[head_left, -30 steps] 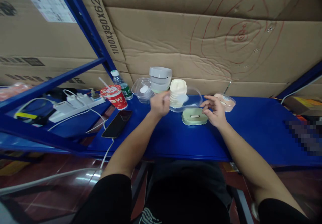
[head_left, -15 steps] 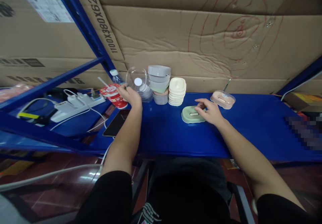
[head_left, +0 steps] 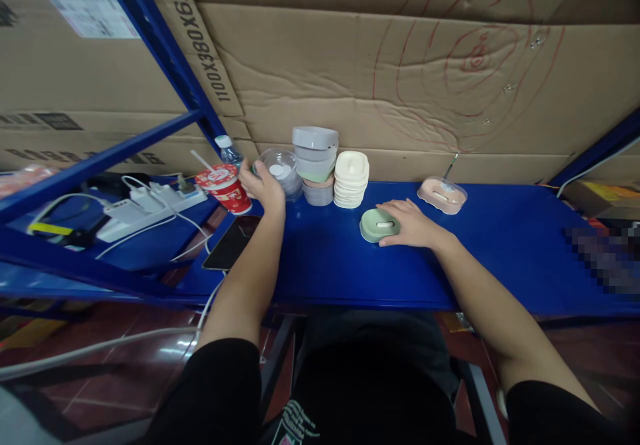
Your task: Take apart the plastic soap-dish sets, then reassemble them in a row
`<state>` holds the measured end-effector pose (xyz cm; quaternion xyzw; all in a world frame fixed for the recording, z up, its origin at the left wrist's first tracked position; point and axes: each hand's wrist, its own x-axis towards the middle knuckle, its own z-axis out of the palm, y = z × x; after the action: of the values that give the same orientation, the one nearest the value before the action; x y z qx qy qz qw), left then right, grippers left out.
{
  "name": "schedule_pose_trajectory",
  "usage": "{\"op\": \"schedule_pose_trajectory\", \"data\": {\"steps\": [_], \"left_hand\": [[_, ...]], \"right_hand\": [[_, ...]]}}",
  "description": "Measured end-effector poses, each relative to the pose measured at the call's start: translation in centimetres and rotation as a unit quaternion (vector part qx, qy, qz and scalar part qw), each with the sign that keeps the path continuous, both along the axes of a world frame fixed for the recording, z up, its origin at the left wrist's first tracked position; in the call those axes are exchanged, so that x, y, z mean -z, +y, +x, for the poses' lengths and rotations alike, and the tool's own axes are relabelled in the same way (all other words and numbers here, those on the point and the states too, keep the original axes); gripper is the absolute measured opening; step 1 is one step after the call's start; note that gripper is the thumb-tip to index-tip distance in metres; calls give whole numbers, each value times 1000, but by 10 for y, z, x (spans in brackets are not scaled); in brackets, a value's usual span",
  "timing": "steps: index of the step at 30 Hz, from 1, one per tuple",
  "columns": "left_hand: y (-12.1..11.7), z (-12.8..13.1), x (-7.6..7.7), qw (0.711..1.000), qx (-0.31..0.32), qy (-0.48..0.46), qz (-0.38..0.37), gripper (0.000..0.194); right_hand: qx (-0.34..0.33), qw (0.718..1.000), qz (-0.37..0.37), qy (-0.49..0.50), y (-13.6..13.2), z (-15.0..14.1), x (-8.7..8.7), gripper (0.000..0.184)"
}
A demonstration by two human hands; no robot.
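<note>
My left hand (head_left: 263, 186) reaches to the back left of the blue shelf (head_left: 340, 265) and grips the edge of a clear plastic lid (head_left: 281, 166), which lies on a stack of clear lids. My right hand (head_left: 407, 224) rests with flat, spread fingers on the right side of a green soap dish (head_left: 376, 224). Between the hands stand a stack of grey, green and pink dish bases (head_left: 315, 164) and a stack of cream trays (head_left: 351, 178).
A pink soap dish (head_left: 443, 194) lies at the back right. A red paper cup (head_left: 224, 188), a water bottle (head_left: 228, 150), a power strip (head_left: 150, 205) with cables and a black phone (head_left: 231, 242) are at the left. Cardboard boxes (head_left: 400, 72) close off the back.
My left hand carried the clear lid from the middle to the left and lowered it onto the stack of clear lids. My right hand came down flat onto the green soap dish.
</note>
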<state>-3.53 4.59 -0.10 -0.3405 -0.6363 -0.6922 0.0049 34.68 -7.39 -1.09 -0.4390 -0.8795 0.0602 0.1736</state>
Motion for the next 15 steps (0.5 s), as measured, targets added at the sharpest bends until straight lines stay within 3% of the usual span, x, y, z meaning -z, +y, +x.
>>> {"op": "schedule_pose_trajectory", "data": {"steps": [4,7,9,12,15], "left_hand": [[-13,8,-3,985,9,136,104,44],[-30,25,-8,941,101,266,185,40],[-46,45,-10,886,224,360,188,41],[-73,81,-13,747,420,503,109,51],[-92,107,-12,648,513,562,22,74]], "right_hand": [[5,1000,-25,-13,5,3,10,109],[-5,1000,-23,7,5,1,9,110],[-4,1000,-22,22,4,-1,6,111],[11,998,-15,53,2,-4,2,113],[13,996,-3,85,1,-4,-2,114]]}}
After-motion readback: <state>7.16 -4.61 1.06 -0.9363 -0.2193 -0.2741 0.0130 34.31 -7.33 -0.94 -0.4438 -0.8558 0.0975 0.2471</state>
